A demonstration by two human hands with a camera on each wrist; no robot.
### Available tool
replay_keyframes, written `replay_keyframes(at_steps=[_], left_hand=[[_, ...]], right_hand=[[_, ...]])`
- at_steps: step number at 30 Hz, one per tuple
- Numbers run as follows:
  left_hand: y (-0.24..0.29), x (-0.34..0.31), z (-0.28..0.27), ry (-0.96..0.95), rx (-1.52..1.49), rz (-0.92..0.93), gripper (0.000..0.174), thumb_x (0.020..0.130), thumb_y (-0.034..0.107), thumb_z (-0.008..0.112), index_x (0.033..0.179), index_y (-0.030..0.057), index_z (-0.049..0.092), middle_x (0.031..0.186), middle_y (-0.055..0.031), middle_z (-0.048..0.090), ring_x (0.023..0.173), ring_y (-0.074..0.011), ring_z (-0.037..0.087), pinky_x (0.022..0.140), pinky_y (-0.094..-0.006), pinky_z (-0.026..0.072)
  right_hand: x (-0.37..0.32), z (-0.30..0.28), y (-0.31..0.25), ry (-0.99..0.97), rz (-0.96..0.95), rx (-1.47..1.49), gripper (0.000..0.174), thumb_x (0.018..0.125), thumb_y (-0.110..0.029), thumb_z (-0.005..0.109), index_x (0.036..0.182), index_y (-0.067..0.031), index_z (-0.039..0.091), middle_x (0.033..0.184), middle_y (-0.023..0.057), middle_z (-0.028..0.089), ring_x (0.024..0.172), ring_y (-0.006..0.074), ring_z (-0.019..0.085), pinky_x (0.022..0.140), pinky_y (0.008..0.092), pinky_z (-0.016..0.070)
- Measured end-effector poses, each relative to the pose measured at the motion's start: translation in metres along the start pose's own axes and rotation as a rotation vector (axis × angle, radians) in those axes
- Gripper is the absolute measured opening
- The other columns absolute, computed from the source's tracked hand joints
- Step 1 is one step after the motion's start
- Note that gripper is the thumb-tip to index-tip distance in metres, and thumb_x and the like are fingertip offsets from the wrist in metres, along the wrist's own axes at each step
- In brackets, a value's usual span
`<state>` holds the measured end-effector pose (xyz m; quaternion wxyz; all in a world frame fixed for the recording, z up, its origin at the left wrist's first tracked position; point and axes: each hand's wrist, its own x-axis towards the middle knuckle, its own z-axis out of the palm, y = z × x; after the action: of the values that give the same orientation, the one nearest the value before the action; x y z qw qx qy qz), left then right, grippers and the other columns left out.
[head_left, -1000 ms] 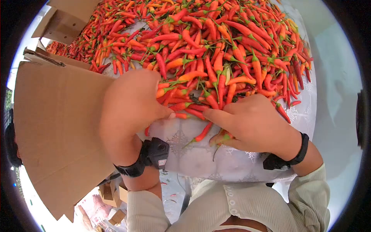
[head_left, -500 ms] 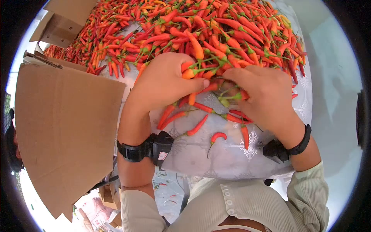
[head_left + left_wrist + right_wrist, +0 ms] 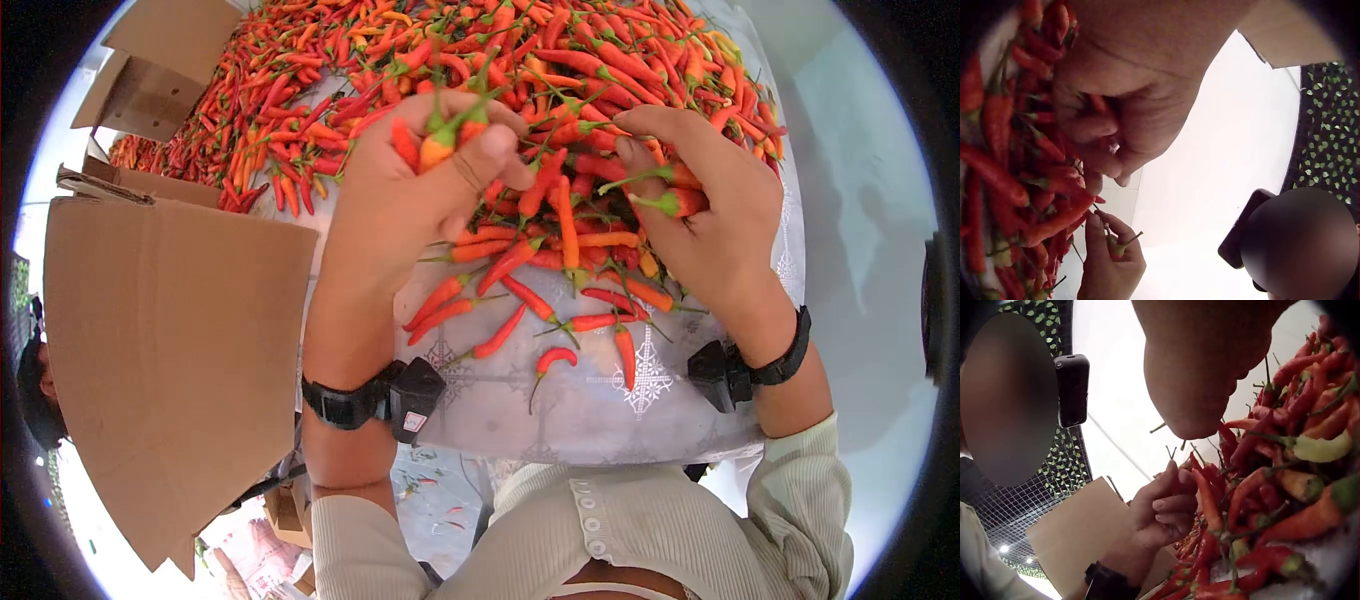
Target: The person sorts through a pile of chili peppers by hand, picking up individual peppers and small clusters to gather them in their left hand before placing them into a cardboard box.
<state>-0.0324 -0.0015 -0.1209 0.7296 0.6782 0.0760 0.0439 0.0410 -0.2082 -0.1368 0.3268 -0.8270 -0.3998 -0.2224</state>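
Observation:
My left hand (image 3: 385,205) is curled round a few chili peppers (image 3: 437,152), orange and red, their green stems poking up past the thumb. It hovers over the near edge of a big heap of chili peppers (image 3: 600,65). To its right, my right hand (image 3: 735,215) holds chili peppers (image 3: 684,203) in its bent fingers, stems pointing left, while thumb and forefinger reach toward the heap. In the left wrist view a chili pepper (image 3: 1116,249) shows within the right hand. The right wrist view shows the left fingers (image 3: 1172,506) folded, with stems above them.
Several loose chili peppers (image 3: 497,333) lie on the patterned white tablecloth (image 3: 490,415) in front of the heap. A large cardboard box (image 3: 170,350) stands at the left, close to the left forearm. A pale wall (image 3: 850,200) rises beyond the table's right side.
Both hands have moved from near the table's front edge back over the heap and apart. Several chili peppers now lie spread on the cloth. Stems now show in both hands.

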Motion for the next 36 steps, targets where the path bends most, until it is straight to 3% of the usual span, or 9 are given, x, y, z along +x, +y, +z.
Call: replay_keyframes(at_steps=[3,9,10,14,19,23,26,29,36], left_hand=[[-0.003,0.0,-0.008,0.091,-0.068,0.073,0.02,0.087,0.022,0.07,0.097,0.006,0.062,0.067,-0.0033,0.062,0.041,-0.0009,0.039,0.038,-0.016,0.0274],[0.001,0.0,-0.017,0.187,-0.115,0.122,0.017,0.086,0.022,0.07,0.092,0.0076,0.063,0.06,0.0017,0.056,0.04,-0.001,0.038,0.036,-0.0168,0.024],[0.002,0.0,-0.018,0.203,-0.108,0.132,0.017,0.086,0.022,0.071,0.091,0.0076,0.063,0.06,0.0021,0.055,0.04,-0.0011,0.038,0.036,-0.0168,0.0235],[0.003,0.0,-0.019,0.245,-0.067,0.119,0.016,0.085,0.021,0.072,0.087,0.0078,0.064,0.06,0.003,0.055,0.041,-0.0006,0.038,0.038,-0.0168,0.0233],[0.018,-0.01,-0.031,-0.002,0.322,0.014,0.02,0.08,0.019,0.074,0.088,0.005,0.063,0.067,0.0007,0.056,0.056,-0.0059,0.05,0.051,-0.0222,0.0382],[0.013,-0.02,-0.049,-0.272,1.083,0.008,0.034,0.065,0.019,0.08,0.089,0.0006,0.064,0.076,-0.0093,0.062,0.073,-0.0212,0.061,0.067,-0.0344,0.0478],[-0.008,-0.019,-0.054,-0.261,1.227,0.13,0.041,0.057,0.018,0.081,0.088,-0.0012,0.063,0.079,-0.0172,0.062,0.076,-0.0319,0.062,0.068,-0.0391,0.0478],[0.004,-0.014,-0.042,-0.331,1.289,-0.075,0.04,0.057,0.018,0.08,0.088,-0.0005,0.063,0.084,-0.0205,0.062,0.081,-0.0372,0.062,0.07,-0.0405,0.0479],[0.007,-0.018,-0.04,-0.278,1.392,-0.113,0.032,0.06,0.018,0.077,0.083,-0.0002,0.063,0.074,-0.02,0.06,0.074,-0.0349,0.063,0.065,-0.0407,0.0478]], right_hand=[[0.002,0.0,-0.003,0.076,-0.142,0.056,0.026,0.074,0.002,0.07,0.098,-0.0067,0.066,0.085,0.0067,0.069,0.068,0.0205,0.066,0.06,0.027,0.0507],[-0.006,-0.001,-0.009,-0.339,-0.297,0.232,0.038,0.068,-0.011,0.075,0.105,-0.012,0.066,0.071,-0.0001,0.063,0.056,0.0172,0.059,0.047,0.0289,0.0428],[-0.007,-0.001,-0.016,-0.377,-0.348,0.154,0.048,0.064,-0.017,0.073,0.111,-0.0138,0.064,0.06,-0.0025,0.053,0.05,0.0176,0.054,0.043,0.0312,0.0386],[-0.016,0.011,-0.026,-0.522,-0.427,0.012,0.029,0.073,-0.019,0.061,0.101,-0.0099,0.062,0.063,0.0013,0.053,0.054,0.0211,0.059,0.046,0.0345,0.0451],[-0.016,0.014,-0.022,-0.567,-0.358,-0.046,0.035,0.066,-0.011,0.068,0.1,-0.01,0.063,0.064,0.0022,0.054,0.056,0.0214,0.058,0.048,0.034,0.0438],[-0.015,0.009,-0.019,-0.433,-0.242,0.02,0.024,0.069,-0.01,0.066,0.092,-0.0077,0.059,0.068,0.0055,0.058,0.058,0.0249,0.061,0.049,0.0357,0.0462],[-0.01,0.003,-0.015,-0.256,-0.085,0.058,0.034,0.069,-0.003,0.074,0.1,-0.0073,0.062,0.08,0.0079,0.065,0.063,0.0249,0.063,0.053,0.0308,0.0465],[-0.006,0.004,-0.01,-0.132,0.03,0.041,0.032,0.073,-0.003,0.075,0.103,-0.0061,0.062,0.084,0.0096,0.067,0.064,0.0215,0.064,0.056,0.0277,0.0477],[-0.005,0.008,-0.006,-0.032,0.082,0.123,0.034,0.074,0.0,0.073,0.106,-0.0053,0.062,0.084,0.0078,0.066,0.058,0.0127,0.055,0.056,0.0242,0.0456]])
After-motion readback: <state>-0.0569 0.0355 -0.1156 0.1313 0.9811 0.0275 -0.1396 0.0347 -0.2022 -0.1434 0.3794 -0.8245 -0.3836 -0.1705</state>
